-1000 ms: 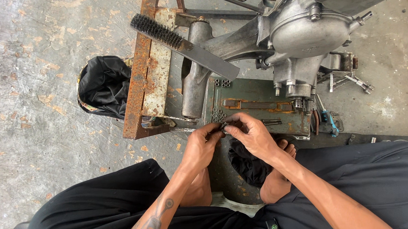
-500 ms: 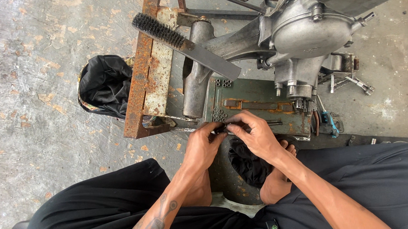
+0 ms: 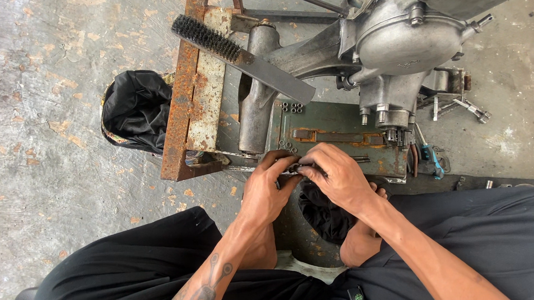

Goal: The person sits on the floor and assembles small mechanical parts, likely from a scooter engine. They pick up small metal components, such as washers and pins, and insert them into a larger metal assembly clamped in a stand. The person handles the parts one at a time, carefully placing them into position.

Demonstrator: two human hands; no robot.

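Observation:
My left hand and my right hand meet over the front edge of a green metal toolbox. Both pinch a small dark metal part between thumbs and fingertips; most of it is hidden by my fingers. A grey engine casing sits just beyond the toolbox. Under my hands hangs a dark rag, near my bare foot.
A wire brush with a flat grey handle lies across a rusty steel frame. A bin lined with a black bag stands on the concrete floor at left. Pliers and small tools lie at the toolbox's right.
My hands have stayed in place over the toolbox edge; only the fingers shifted slightly around the small part.

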